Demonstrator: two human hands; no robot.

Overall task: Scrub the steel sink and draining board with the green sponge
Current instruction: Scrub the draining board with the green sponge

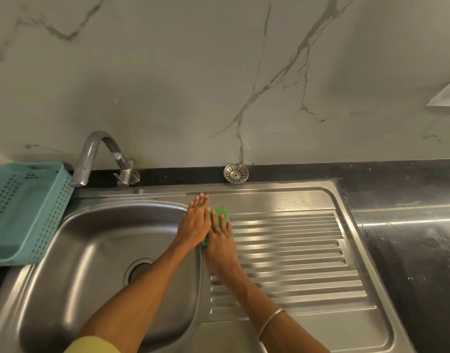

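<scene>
The green sponge (pixel 221 217) lies on the far left corner of the ribbed draining board (pixel 295 250), pressed flat under the right hand (pixel 220 242), whose fingers are spread over it. The left hand (pixel 194 220), fingers straight and together, rests flat just beside it on the ridge by the sink bowl (pixel 91 250). A tap (pixel 96 159) and a teal basket (pixel 22 212) stand left; a drain strainer (pixel 235 173) leans against the marble wall on the dark surface (pixel 409 225).

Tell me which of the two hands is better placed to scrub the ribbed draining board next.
The right hand. It lies flat on the green sponge at the left edge of the draining board ribs. The left hand rests bare on the steel strip beside the sink.
</scene>
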